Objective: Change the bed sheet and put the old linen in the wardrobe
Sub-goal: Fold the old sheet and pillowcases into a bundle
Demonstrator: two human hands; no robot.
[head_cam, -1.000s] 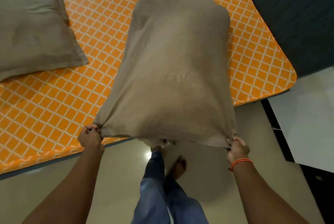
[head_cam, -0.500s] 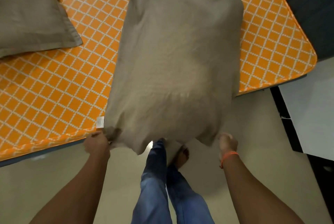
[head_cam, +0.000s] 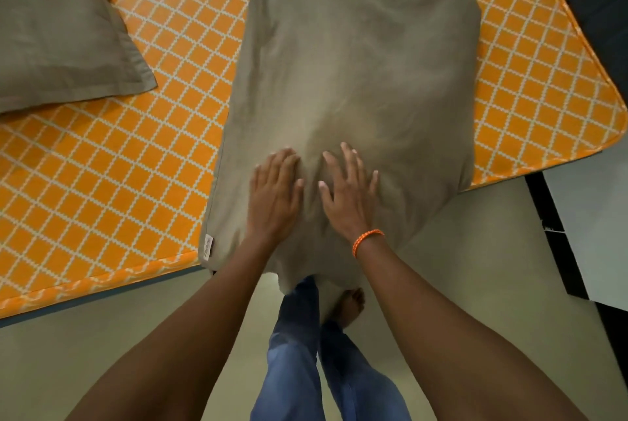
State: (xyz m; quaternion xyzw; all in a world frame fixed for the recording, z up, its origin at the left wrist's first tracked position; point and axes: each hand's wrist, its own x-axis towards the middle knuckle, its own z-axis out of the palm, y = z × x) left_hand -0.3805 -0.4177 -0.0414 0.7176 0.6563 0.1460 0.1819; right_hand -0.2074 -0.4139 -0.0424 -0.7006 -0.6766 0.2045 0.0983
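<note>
— Where is it? The pillow point(head_cam: 356, 80) lies at the bed's point(head_cam: 102, 182) five o'clock corner, left hand point(head_cam: 275, 196) and right hand point(head_cam: 350, 193) flat on it, fingers spread.

— Handling? Probably soft, light; best gripped at its cover's corners.

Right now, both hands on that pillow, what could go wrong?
1. The pillow overhangs the near edge of the mattress; its lower end hangs over the floor, so pressing there may tip it off.
2. The left hand and right hand lie flat, gripping nothing, so a slide would likely go unchecked.
3. The bare foot sits right under the overhang.
</note>
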